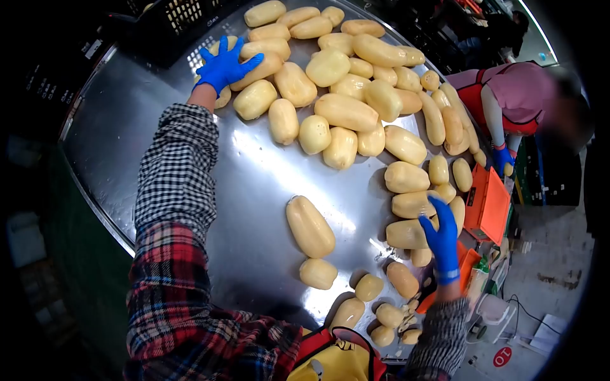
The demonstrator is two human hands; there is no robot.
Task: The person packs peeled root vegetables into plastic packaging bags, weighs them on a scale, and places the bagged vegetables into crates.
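Note:
Peeled, pale yellow lotus root pieces (346, 112) lie on a shiny metal table (254, 184), massed towards the far side and down the right. My left hand (223, 66), in a blue glove, has its fingers spread over pieces at the upper left of the pile and touches a lotus root piece (262, 68). At the right edge, my blue-gloved right hand (441, 238) is over more pieces, thumb and fingers apart, fingertips slightly blurred. Beside it are two lotus root pieces (406, 235); whether it touches them I cannot tell. Closer to my body lies a long lotus root piece (310, 226) with a shorter one (318, 274) below it.
A black slatted crate (187, 19) stands at the table's far left edge. Orange bins (488, 203) are along the right side. Another person (515, 98) in a red apron leans in there, a gloved hand (504, 160) on a piece. Small pieces (389, 315) lie near my apron.

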